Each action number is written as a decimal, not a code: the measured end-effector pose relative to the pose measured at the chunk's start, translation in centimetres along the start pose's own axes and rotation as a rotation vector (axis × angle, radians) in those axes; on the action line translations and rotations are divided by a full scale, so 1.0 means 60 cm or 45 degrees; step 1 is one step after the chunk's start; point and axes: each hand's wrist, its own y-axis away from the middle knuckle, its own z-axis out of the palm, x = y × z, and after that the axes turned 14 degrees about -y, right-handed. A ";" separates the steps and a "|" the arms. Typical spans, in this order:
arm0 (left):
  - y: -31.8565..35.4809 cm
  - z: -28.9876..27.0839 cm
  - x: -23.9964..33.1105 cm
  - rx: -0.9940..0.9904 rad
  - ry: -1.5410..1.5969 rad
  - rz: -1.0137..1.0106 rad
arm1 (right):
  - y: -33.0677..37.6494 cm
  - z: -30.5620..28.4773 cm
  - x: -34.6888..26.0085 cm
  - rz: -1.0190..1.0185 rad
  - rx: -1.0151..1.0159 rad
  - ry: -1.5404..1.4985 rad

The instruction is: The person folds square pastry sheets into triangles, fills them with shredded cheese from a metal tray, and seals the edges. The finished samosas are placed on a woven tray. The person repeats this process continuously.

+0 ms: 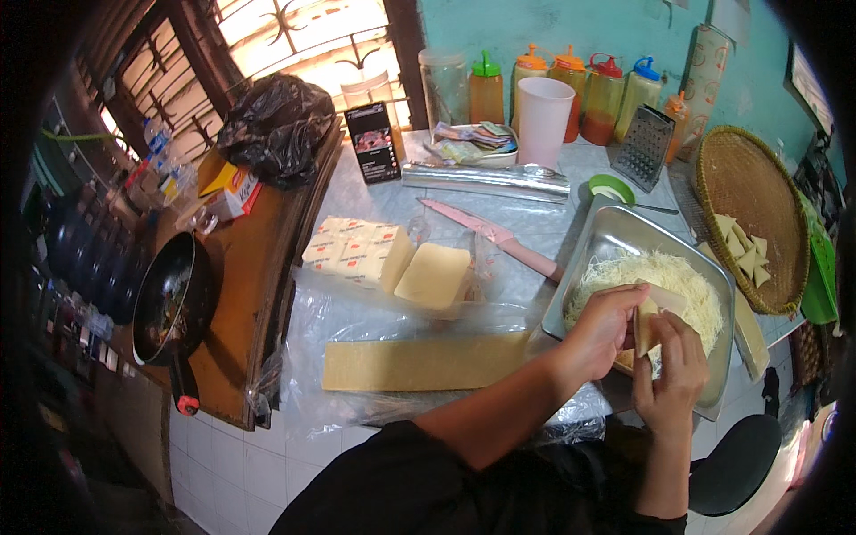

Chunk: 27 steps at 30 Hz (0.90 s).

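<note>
My left hand (604, 328) and my right hand (670, 367) together hold a pale folded pastry wrapper (649, 314) over a metal tray (624, 234). The tray holds a heap of shredded white cheese (678, 276). Both hands pinch the wrapper from either side, left hand at its left edge, right hand below it. A long strip of pale dough (419, 361) lies on clear plastic to the left of my left forearm.
Cheese blocks (392, 259) sit on plastic beside a pink knife (499, 239). A woven tray (744, 214) with folded pastries stands at right. A grater (644, 147), sauce bottles (588, 85), a white cup (542, 120), a foil roll (486, 178) stand behind. A black pan (174, 299) rests at left.
</note>
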 end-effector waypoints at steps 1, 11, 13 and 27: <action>0.001 0.001 0.000 -0.046 -0.051 0.005 | 0.000 -0.004 0.002 0.049 0.007 -0.087; -0.006 0.006 -0.010 -0.156 -0.112 -0.032 | 0.010 -0.012 0.041 0.752 0.192 -0.972; -0.005 0.008 -0.010 -0.175 -0.089 0.010 | 0.010 -0.009 0.050 0.770 0.238 -1.037; 0.010 0.018 0.006 -0.224 -0.204 0.084 | 0.008 -0.009 0.058 0.795 0.418 -1.105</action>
